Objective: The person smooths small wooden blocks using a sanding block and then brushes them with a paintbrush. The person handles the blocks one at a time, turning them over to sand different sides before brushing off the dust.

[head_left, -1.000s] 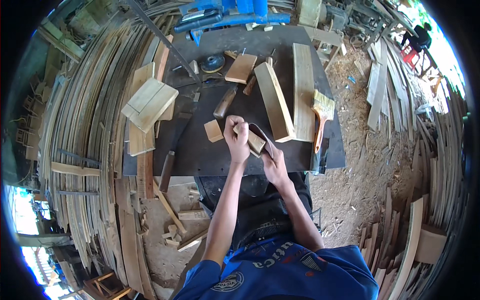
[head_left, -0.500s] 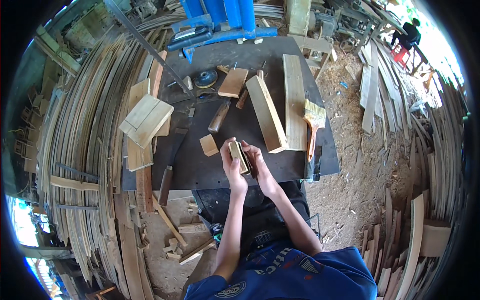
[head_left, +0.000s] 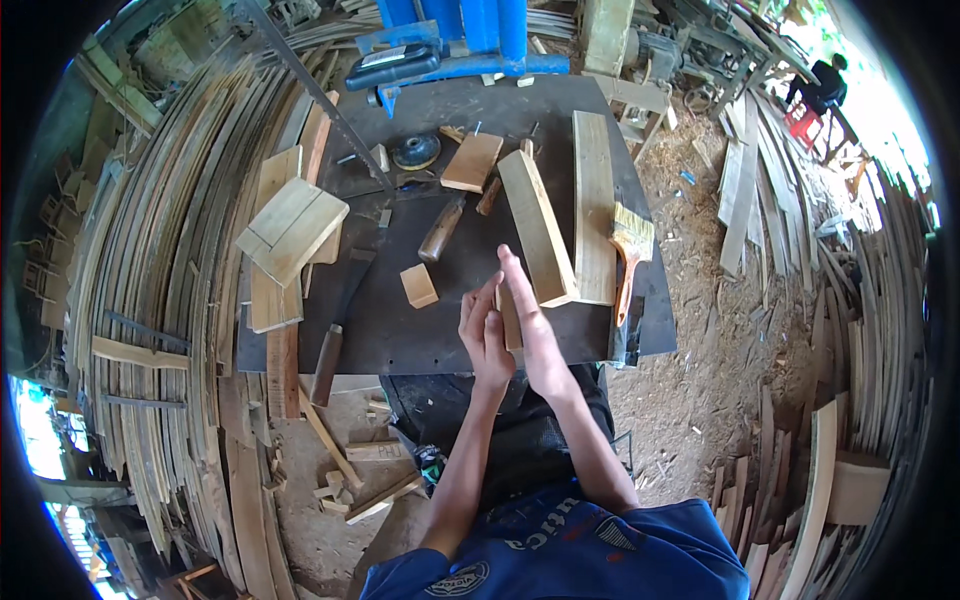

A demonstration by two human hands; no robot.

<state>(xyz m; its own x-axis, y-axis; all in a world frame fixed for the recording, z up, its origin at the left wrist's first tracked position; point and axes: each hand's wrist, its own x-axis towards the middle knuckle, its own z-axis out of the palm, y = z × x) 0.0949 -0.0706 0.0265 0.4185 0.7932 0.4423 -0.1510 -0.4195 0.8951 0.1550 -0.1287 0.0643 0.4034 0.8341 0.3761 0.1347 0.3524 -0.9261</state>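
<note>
My left hand (head_left: 485, 335) and my right hand (head_left: 538, 335) are raised together over the front of the dark table (head_left: 400, 340). Between the palms is a small wooden block (head_left: 510, 325), seen only as a narrow strip. The right fingers are stretched and pressed together along it; the left fingers are partly bent, with the thumb upright. Left of my hands lies a small wood cube (head_left: 419, 286). Beyond it is a wooden-handled tool (head_left: 441, 230). A long wood block (head_left: 538, 230) stands just past my right hand.
A paintbrush (head_left: 630, 250) and a long board (head_left: 594, 200) lie at the right. On the left are stacked boards (head_left: 292, 230) and a wooden-handled blade (head_left: 328, 365). A sanding disc (head_left: 416, 152) and a flat wood piece (head_left: 472, 162) sit farther back. Someone sits far right (head_left: 822, 88).
My hands have turned the small wooden block, so its pale face no longer shows. My right fingers have straightened and now point away from me. The view has shifted slightly.
</note>
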